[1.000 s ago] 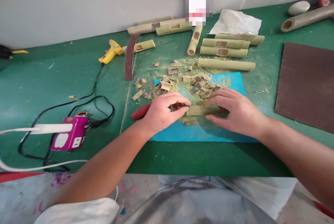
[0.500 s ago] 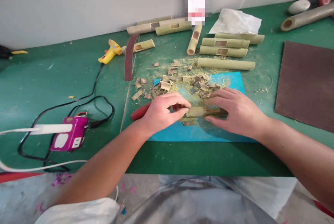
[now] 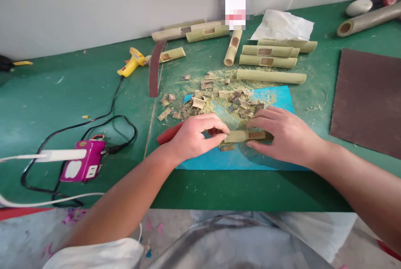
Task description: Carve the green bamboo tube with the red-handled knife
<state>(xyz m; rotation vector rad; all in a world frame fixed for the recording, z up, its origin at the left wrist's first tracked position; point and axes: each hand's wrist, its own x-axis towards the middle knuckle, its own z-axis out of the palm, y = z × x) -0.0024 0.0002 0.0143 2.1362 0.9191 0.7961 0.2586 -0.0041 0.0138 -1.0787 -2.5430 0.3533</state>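
A short bamboo tube [image 3: 238,136] with a rectangular slot cut in its upper side lies crosswise between my hands. My left hand [image 3: 199,135] pinches its left end between thumb and fingertips. Around the right part of the tube, my right hand [image 3: 283,133] has its thumb on the near side and its fingers on the far side; the tube's right end is hidden under the palm. Beneath is a blue sheet [image 3: 203,162], dusted with shavings. Bamboo chips [image 3: 199,102] lie just beyond my hands, and a red object [image 3: 169,134] sticks out behind my left wrist.
Several slotted bamboo tubes [image 3: 267,61] lie at the back. A yellow glue gun [image 3: 133,62], a sandpaper strip [image 3: 156,70] and a purple power adapter [image 3: 84,160] with cables are to the left. A brown sandpaper sheet [image 3: 366,102] lies at right.
The bamboo tube has turned slightly between my hands, and its slot now shows more fully. Both hands have shifted only a little.
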